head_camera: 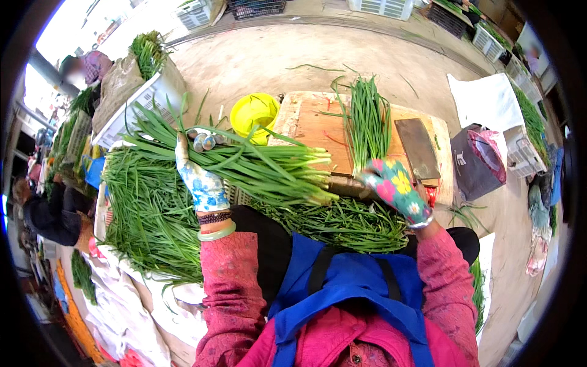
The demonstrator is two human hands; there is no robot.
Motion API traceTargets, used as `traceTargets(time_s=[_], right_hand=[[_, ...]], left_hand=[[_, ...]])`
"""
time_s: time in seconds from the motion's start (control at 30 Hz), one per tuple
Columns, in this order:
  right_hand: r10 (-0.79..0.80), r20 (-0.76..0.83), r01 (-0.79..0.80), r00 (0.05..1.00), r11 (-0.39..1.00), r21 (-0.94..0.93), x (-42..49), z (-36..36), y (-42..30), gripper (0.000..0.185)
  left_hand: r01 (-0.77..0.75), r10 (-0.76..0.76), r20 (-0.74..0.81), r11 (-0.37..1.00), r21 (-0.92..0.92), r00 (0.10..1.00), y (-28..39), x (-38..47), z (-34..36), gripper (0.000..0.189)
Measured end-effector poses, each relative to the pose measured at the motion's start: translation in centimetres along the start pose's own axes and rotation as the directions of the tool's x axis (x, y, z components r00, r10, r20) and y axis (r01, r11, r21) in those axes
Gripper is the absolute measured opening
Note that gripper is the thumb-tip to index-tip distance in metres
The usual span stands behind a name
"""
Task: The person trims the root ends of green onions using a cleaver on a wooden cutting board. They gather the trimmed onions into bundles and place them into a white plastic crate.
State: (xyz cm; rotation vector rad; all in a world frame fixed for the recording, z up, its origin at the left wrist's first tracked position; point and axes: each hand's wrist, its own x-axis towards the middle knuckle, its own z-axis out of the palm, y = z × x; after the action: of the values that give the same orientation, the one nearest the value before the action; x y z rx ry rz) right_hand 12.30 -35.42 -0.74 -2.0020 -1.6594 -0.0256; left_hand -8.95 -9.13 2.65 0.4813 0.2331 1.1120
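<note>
My left hand (199, 169), in a white glove with blue flowers, grips a loose bunch of garlic chives (261, 165). Its pale cut ends point right and the leaf tips point up and left. My right hand (390, 183), in a green flowered glove, is at the near end of a second chive bunch (369, 121), which lies on a wooden board (316, 124). Motion blur hides whether those fingers close on anything. Just right of that bunch, a broad-bladed cleaver (417, 147) rests flat on the board, its handle beside my right glove.
A heap of chives (146, 211) fills the left side, and more chives (339, 225) lie below the board. Behind the board stands a yellow bucket (254, 114). A dark bag (474, 165) sits to the right. Other people (50, 211) are at the left.
</note>
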Motion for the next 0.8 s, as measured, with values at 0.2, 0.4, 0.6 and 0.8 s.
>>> traceTargets(time_s=[0.2, 0.4, 0.6, 0.8], right_hand=[[0.161, 0.048, -0.166, 0.986, 0.978, 0.126, -2.3, 0.2, -4.0, 0.025], [-0.157, -0.072, 0.156, 0.985, 0.988, -0.017, 3.7, 2.1, -7.2, 0.025], [-0.082, 0.036, 0.079, 0.996, 0.995, 0.066, 4.7, -0.4, -7.4, 0.017], [0.053, 0.402, -0.093, 0.914, 0.992, 0.081, -4.9, -5.0, -2.8, 0.018]], left_hand=[[-0.026, 0.029, -0.038, 0.996, 0.086, 0.999, -1.1, 0.1, 0.1, 0.021], [0.035, -0.02, -0.147, 0.994, 0.099, 0.989, -3.6, -0.7, 1.6, 0.019], [0.053, -0.027, -0.187, 0.989, 0.137, 0.982, -3.7, -0.5, 1.6, 0.018], [-0.085, 0.109, -0.15, 0.983, 0.162, 0.983, 0.0, 1.3, -0.6, 0.021]])
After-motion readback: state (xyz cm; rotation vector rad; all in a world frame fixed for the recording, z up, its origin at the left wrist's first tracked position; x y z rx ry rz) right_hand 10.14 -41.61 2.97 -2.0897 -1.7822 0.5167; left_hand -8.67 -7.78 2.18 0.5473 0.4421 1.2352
